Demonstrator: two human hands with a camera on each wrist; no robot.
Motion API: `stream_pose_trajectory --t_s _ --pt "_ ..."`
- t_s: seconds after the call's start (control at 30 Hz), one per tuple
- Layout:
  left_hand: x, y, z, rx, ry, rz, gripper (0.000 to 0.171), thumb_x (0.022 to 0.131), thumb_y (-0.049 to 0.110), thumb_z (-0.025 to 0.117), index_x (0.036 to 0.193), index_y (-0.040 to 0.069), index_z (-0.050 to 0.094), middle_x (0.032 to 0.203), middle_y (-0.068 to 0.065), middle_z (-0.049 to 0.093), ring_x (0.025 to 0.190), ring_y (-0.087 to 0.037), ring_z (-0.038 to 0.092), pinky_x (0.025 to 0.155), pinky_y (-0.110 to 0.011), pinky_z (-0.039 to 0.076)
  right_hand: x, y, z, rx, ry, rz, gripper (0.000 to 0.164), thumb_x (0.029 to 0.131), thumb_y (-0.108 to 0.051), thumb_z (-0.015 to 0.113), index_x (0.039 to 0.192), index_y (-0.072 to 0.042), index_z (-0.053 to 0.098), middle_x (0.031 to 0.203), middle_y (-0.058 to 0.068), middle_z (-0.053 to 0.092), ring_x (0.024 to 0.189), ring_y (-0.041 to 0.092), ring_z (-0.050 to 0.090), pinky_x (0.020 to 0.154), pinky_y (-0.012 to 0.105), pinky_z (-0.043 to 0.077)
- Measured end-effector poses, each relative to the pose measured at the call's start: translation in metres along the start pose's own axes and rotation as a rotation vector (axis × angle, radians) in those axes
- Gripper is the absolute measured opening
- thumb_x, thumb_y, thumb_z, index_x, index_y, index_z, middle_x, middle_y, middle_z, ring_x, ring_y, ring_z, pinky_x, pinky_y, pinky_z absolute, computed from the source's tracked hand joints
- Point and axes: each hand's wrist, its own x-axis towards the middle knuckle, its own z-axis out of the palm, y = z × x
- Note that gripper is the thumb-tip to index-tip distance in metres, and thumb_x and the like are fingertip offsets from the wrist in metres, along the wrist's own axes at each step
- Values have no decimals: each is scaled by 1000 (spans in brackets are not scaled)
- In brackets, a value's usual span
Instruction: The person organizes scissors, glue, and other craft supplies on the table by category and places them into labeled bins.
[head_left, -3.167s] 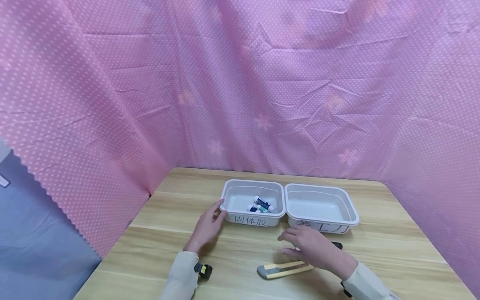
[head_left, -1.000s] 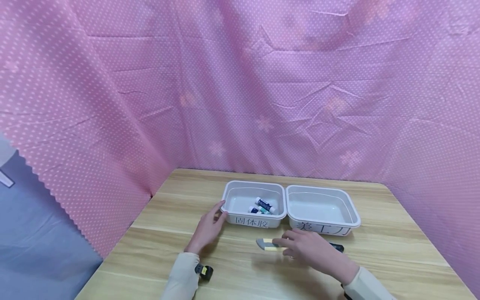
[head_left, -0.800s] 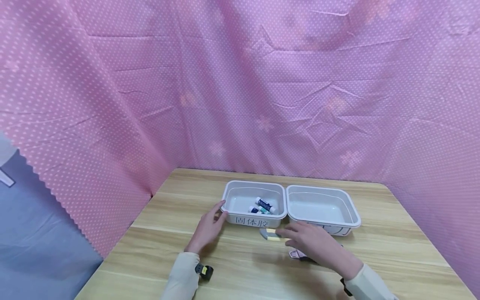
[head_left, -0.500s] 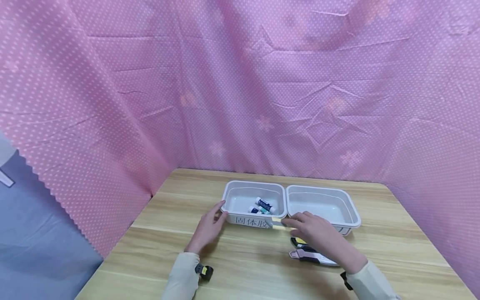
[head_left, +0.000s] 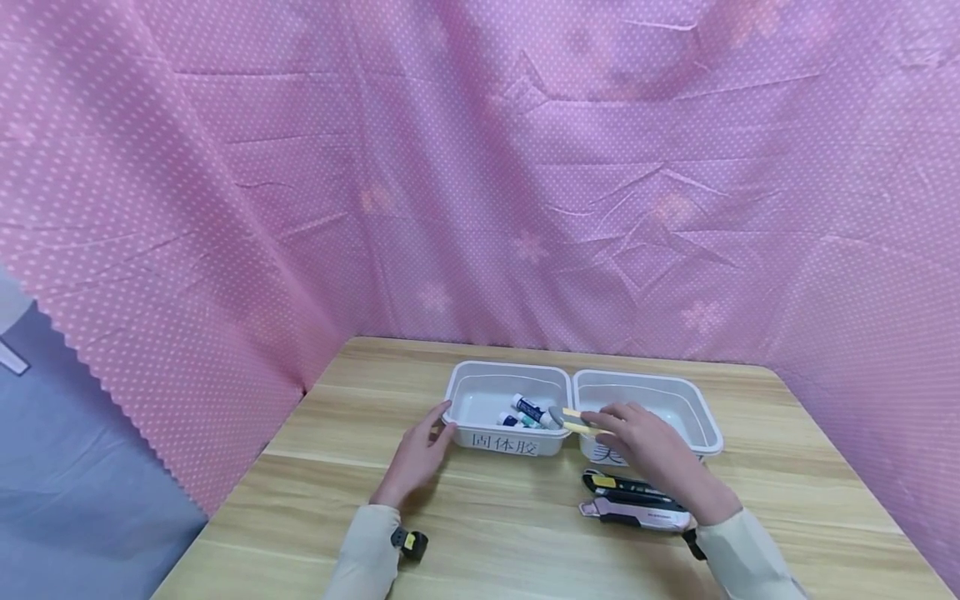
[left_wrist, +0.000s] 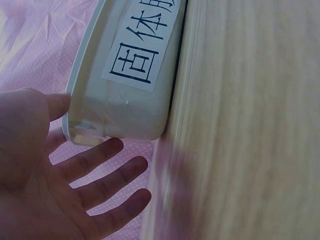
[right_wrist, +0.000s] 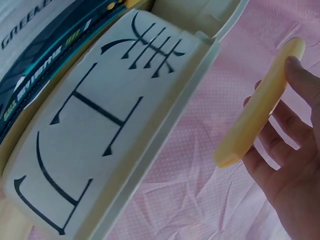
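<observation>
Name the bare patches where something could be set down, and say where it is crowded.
Free: the right tray, which looks bare inside; the tabletop right of it; the wood behind both trays. Crowded: the left tray with glue sticks, and the strip before the right tray, taken by two utility knives and the right hand.

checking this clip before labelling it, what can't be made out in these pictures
- Right tray label: in the head view the right hand covers most of it.
- Yellow utility knife: the fingers hide its rear half in the head view; the right wrist view cuts off one end.
- Glue sticks in the left tray: print too small to read.
- Left hand: whether it touches or merely nears the tray is unclear.
</observation>
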Motion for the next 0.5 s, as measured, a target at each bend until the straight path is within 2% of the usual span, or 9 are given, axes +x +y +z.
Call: stream_pose_trajectory --t_s 0.1,0.27,0.5 --pt "1 0 0 -2 0 -7 56 107 38 52 158 21 39 145 -14 58 121 -30 63 105 -54 52 1 6 1 14 -8 33 42 88 -15 81 128 -21 72 112 -1 72 97 14 68 80 35 62" --pt "2 1 0 -2 -2 -24 55 107 37 52 159 21 38 146 -13 58 122 -30 63 106 -55 52 2 19 1 24 38 26 43 88 -13 81 129 -19 71 113 0 72 95 14 68 77 34 63" --pt "2 1 2 7 9 -23 55 107 37 53 158 24 40 145 -13 59 121 -30 64 106 -54 52 3 35 1 26 95 10 40 89 -7 78 128 -9 70 112 7 72 97 24 69 79 42 62"
